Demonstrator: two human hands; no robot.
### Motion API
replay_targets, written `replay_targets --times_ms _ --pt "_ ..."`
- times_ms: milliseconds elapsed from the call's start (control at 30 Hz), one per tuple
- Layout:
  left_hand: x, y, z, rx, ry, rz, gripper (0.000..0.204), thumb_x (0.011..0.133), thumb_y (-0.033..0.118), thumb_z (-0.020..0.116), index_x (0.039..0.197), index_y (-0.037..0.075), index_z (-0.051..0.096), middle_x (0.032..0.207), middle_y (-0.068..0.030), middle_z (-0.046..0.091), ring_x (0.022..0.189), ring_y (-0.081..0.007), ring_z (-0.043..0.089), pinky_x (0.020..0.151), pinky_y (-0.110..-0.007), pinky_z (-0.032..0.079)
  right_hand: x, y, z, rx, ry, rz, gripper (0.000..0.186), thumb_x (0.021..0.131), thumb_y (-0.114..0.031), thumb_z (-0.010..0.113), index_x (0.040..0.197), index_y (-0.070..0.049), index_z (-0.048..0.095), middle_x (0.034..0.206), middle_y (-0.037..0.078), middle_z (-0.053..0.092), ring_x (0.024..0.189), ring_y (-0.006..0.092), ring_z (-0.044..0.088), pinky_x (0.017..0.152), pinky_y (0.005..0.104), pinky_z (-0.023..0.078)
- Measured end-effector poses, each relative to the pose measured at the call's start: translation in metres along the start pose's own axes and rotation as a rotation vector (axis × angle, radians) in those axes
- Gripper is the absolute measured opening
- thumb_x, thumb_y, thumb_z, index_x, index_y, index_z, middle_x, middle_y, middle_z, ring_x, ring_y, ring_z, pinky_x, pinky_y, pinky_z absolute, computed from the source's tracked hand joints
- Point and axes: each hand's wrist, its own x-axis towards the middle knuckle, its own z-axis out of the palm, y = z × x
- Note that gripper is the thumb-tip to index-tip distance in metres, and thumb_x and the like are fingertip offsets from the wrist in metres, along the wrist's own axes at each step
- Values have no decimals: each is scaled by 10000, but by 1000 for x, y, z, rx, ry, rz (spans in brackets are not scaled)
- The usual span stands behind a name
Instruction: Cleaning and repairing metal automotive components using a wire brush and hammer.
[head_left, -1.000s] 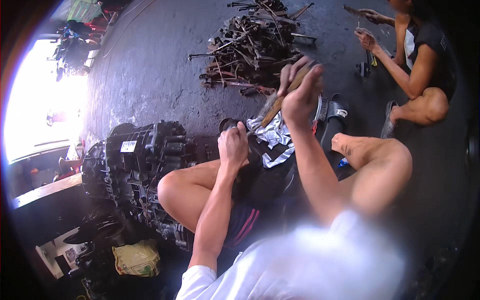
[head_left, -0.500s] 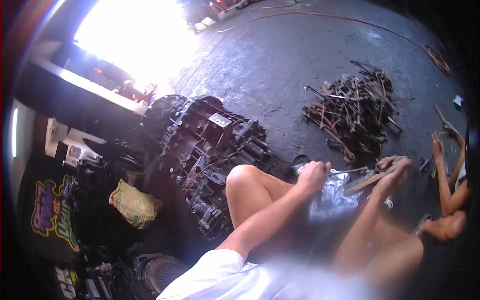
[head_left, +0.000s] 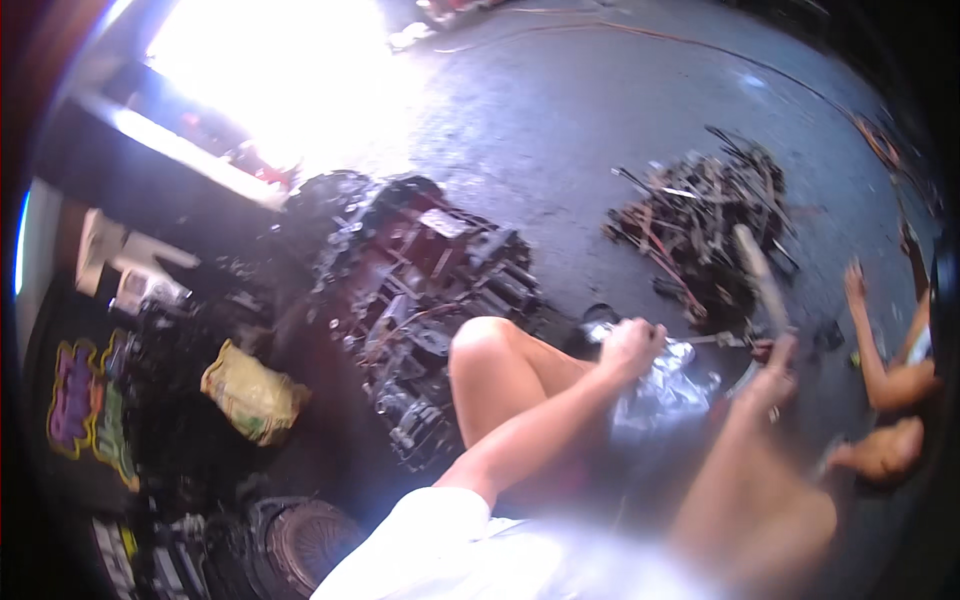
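My left hand (head_left: 632, 348) is closed in a fist over my raised knee, around a thin metal rod (head_left: 718, 341) that runs out to the right. The rod's far end lies close to my right hand (head_left: 772, 375). That hand is closed around a pale wooden-looking stick (head_left: 760, 275), which stands up and away from me, blurred by motion. Whether the stick is the handle of a tool does not show. Crumpled silvery sheeting (head_left: 665, 395) lies beneath and between my hands. Beyond the stick is a heap of dirty metal rods and linkages (head_left: 700, 220) on the floor.
A large gearbox (head_left: 410, 270) stands left of my knee. A yellowish sack (head_left: 255, 390) and a round clutch-like disc (head_left: 310, 545) lie further left. At the right edge another person's arm (head_left: 868, 340) reaches in. An orange hose (head_left: 720, 45) crosses the far floor.
My right hand has swung the stick from lying flat toward my left hand to pointing up and away. The left hand has hardly moved. The view has shifted slightly.
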Motion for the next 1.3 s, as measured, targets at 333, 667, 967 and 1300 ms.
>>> replay_targets --times_ms 333,667,967,1300 --pt "8 -4 -17 223 87 -66 505 982 368 501 701 0 702 720 -237 668 710 -427 665 712 -516 522 -102 38 -25 -935 -750 -45 434 896 -144 625 1260 75 536 981 232 687 911 357 681 830 409 513" --pt "10 4 -13 176 131 -13 537 1005 358 452 697 -15 684 698 -284 637 681 -471 639 681 -536 523 -142 -41 17 -1205 -671 -324 448 964 -228 561 1402 -137 528 615 228 613 613 416 643 617 501 516" --pt "18 -4 -12 244 221 37 544 1005 327 440 645 -11 670 688 -272 640 654 -442 650 662 -528 524 -141 -30 24 -1184 -653 -304 452 961 -222 570 1410 -201 526 674 211 645 641 416 650 590 512 513" --pt "23 8 -21 226 197 18 514 990 337 460 672 0 683 694 -263 648 682 -456 652 703 -535 525 -131 -26 27 -1184 -578 -273 448 949 -235 581 1396 -241 543 736 234 660 704 429 660 669 518 524"
